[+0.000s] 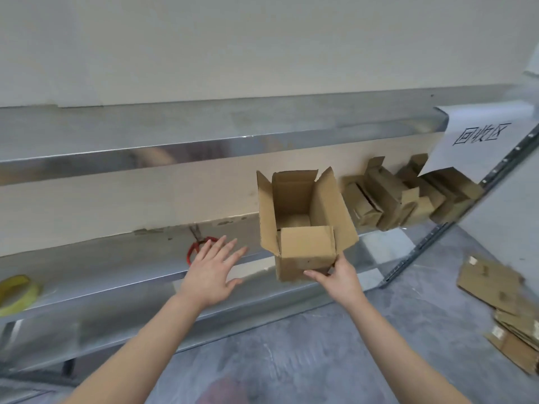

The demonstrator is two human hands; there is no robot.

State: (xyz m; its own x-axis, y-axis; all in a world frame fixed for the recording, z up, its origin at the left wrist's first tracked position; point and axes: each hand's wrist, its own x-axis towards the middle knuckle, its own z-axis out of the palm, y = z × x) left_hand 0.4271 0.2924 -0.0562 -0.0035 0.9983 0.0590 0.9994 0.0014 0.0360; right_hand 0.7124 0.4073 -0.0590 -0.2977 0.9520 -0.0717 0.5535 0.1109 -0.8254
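Box: the cardboard box is held above the front edge of the metal shelf, its top open and all four flaps standing up or splayed outward.
Right hand: the right hand grips the box at its lower near corner, with the fingers lying along the bottom edge of the near face and the thumb at the side.
Left hand: the left hand holds nothing; its fingers are straight and spread, palm down over the shelf, well left of the box and apart from it.
Scissors: red-handled scissors lie on the shelf just beyond the left fingertips, partly covered by them.
Writing: a paper sign at the shelf's right end reads "回收区".
Box markings: no print can be read on the box.
Shelf, right: folded boxes lean together beyond the held box.
Shelf, left: a yellow tape roll is cut off by the picture edge.
Floor: flattened cardboard lies in a blurred pile at far right; its labels are too smeared to read.
Hidden: the underside of the box and the right fingertips beneath it.
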